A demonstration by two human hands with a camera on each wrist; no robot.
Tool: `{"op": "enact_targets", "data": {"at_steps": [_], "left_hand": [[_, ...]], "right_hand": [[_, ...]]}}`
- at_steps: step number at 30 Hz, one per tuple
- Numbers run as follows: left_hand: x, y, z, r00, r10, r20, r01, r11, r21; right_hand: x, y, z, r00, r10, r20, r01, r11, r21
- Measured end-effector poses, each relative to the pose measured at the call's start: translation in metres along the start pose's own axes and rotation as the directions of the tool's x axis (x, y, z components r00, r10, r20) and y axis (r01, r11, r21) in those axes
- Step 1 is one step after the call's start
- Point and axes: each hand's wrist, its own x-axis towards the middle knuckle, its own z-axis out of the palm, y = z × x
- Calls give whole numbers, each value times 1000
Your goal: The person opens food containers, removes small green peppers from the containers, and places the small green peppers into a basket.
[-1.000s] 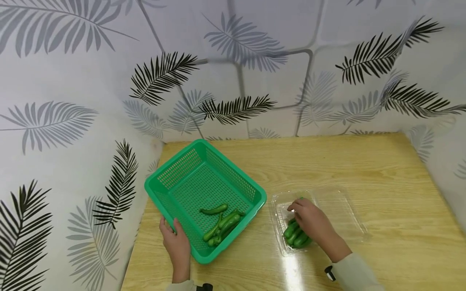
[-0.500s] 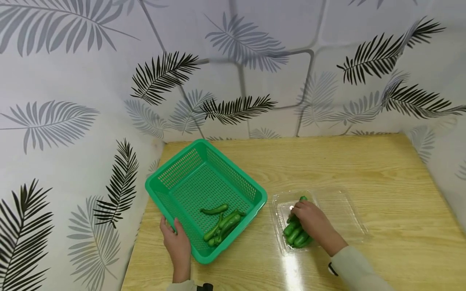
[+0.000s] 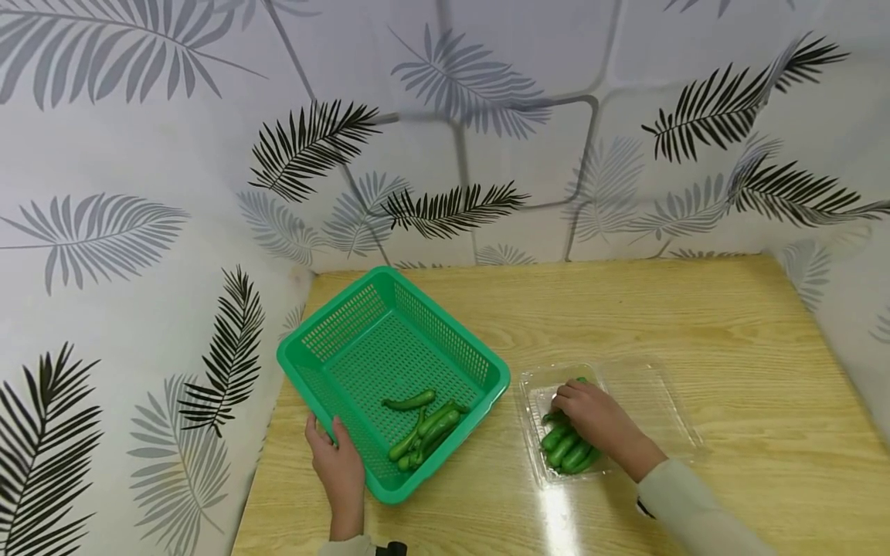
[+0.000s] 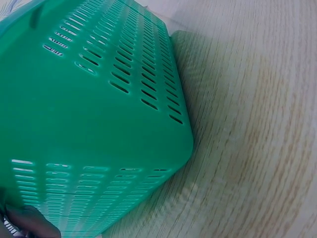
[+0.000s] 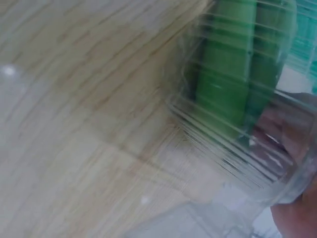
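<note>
My left hand (image 3: 337,467) holds the near-left rim of a green plastic basket (image 3: 445,328), thumb over the edge and fingers outside. Several long green peppers (image 3: 438,425) lie in the basket's near corner. To the right, my right hand (image 3: 601,421) is inside a clear plastic box (image 3: 531,452), its curled fingers on a green pepper (image 3: 582,380) whose end shows past the knuckles. More green peppers (image 3: 566,448) lie side by side below the fingers. In the right wrist view, green peppers (image 5: 228,74) show through the box wall; the fingertips are partly hidden.
The box's clear lid (image 3: 650,405) lies folded open to the right on the wooden table (image 3: 591,309). A leaf-patterned covering (image 3: 487,154) rises behind the table and along its sides.
My right hand has lowered from raised fingers onto a pepper in the box, and that pepper has shifted slightly. My left hand and the basket stay in place.
</note>
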Motion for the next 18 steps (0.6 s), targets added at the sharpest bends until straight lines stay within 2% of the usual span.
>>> {"op": "enact_targets", "data": {"at_steps": [11, 18], "left_hand": [[-2, 2, -1, 1000, 4, 3, -4, 1000, 2], [-2, 1, 0, 1000, -13, 9, 13, 1000, -15]], "right_hand": [[-5, -6, -20, 997, 71, -29, -69, 994, 80], [-2, -7, -39, 989, 86, -122, -76, 994, 82]]}}
